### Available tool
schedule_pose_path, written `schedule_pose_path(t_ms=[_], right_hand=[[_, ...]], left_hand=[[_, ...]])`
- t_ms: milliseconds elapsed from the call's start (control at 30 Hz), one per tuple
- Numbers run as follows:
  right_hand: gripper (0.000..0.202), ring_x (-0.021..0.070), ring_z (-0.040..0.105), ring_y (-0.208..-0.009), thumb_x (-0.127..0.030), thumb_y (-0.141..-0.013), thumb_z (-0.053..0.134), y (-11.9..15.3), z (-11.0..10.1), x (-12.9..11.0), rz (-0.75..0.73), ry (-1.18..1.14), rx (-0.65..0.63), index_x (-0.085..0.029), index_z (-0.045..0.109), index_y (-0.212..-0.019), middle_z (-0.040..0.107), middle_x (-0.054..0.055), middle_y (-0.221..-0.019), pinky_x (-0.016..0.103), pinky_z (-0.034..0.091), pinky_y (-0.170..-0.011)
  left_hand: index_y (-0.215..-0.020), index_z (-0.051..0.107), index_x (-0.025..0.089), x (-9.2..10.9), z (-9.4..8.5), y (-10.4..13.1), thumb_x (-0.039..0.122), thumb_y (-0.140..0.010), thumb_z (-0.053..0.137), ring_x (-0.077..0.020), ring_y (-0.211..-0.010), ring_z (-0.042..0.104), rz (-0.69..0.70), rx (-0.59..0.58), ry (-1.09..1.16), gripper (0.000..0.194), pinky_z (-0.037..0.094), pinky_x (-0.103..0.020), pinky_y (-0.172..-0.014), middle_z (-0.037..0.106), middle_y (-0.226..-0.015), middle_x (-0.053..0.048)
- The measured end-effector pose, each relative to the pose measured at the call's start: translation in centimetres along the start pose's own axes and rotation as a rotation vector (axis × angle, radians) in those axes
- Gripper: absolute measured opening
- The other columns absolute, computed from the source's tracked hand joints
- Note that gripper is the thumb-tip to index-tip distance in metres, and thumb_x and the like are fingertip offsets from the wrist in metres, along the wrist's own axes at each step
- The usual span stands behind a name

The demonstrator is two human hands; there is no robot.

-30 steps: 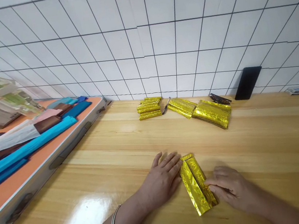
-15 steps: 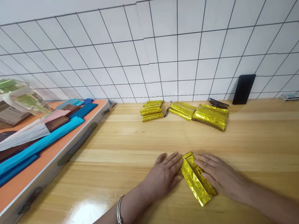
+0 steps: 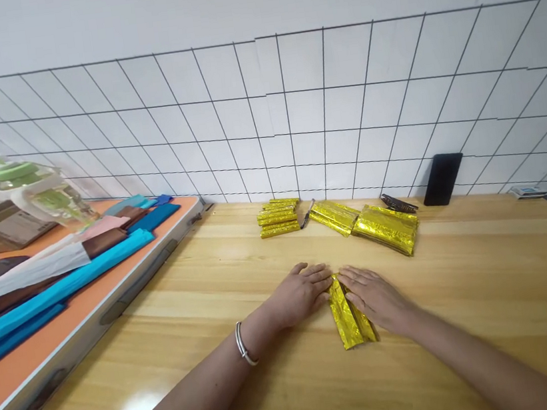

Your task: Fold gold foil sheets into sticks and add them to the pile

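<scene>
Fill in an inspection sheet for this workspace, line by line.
Surface: pale wooden table, with a glare patch at the near left.
Job's things: creased gold foil between the hands; gold rolls and flat gold packs near the wall.
Clutter: apparent pen; black slab, perhaps a phone, leaning on the wall.
Hands: left hand at the foil's left edge; right hand over its right side; both outstretched.
Cables: nothing seen.
Surroundings: grid-lined wall; orange table at left, bearing colored strips, box and bottle.
</scene>
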State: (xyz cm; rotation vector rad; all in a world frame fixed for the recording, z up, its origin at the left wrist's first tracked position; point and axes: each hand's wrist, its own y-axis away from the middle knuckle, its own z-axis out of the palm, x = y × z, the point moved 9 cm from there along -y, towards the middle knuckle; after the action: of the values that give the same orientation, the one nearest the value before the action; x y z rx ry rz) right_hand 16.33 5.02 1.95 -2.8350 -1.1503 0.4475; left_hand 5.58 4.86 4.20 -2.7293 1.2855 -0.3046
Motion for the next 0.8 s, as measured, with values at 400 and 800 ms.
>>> schedule_pose_path(t_ms=[400,800], right_hand=[[0.05,0.0215,0.024,-0.135,-0.038,-0.094,0.031,0.0,0.9,0.2,0.008,0.04,-0.099,-0.019,0.031,-0.14,0.031,0.008,-0.145,0.046,0.023,-0.11],[0.052,0.0205,0.019,-0.137,-0.039,-0.095,0.028,0.1,1.3,0.1,0.026,0.083,-0.151,-0.016,0.028,-0.141,0.025,0.008,-0.148,0.044,0.021,-0.112]], left_hand=[[-0.135,0.037,0.015,1.2,0.8,1.0,0.04,-0.092,0.038,-0.0233,-0.13,0.035,-0.055,-0.038,0.026,0.05,0.027,-0.037,-0.105,0.043,-0.137,-0.011],[-0.134,0.035,0.018,0.5,0.2,0.7,0.034,-0.091,0.038,-0.0224,-0.127,0.039,-0.067,-0.058,0.142,0.046,0.03,-0.039,-0.106,0.047,-0.135,-0.008]])
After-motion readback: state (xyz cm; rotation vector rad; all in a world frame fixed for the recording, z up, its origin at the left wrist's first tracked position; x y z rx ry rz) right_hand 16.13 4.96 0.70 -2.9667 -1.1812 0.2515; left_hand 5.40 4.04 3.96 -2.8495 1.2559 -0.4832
